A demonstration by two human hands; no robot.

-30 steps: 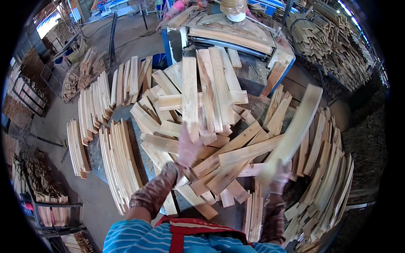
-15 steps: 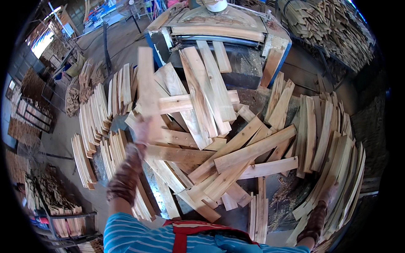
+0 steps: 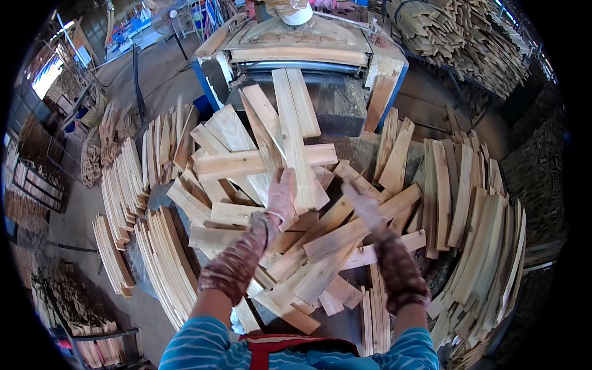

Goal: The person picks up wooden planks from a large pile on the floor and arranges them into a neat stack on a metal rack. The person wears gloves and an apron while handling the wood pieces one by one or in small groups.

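Note:
My left hand (image 3: 283, 196), in a pale glove with a patterned brown sleeve cover, is closed at the near end of a tilted wooden board (image 3: 262, 114) on the middle pile. Its fingers lie against a longer pale board (image 3: 292, 148) beside it. A crosswise board (image 3: 228, 164) lies just beyond this hand. My right hand (image 3: 365, 208), gloved and smeared by motion, is over the right side of the pile, close to a slanting board (image 3: 333, 242). I see nothing clearly held in it, and its fingers are too blurred to read.
Beyond the pile stands a planer-like machine (image 3: 299, 55), with a short board (image 3: 302, 102) on its front bed. Boards stand in rows at the left (image 3: 161, 265) and right (image 3: 475, 265). A large bundle of wood strips (image 3: 456, 43) is at the far right.
My left hand has left the board it held upright at the left and come to the middle pile. My right hand has moved inward from the right-hand row. Boards by the machine lie nearer me.

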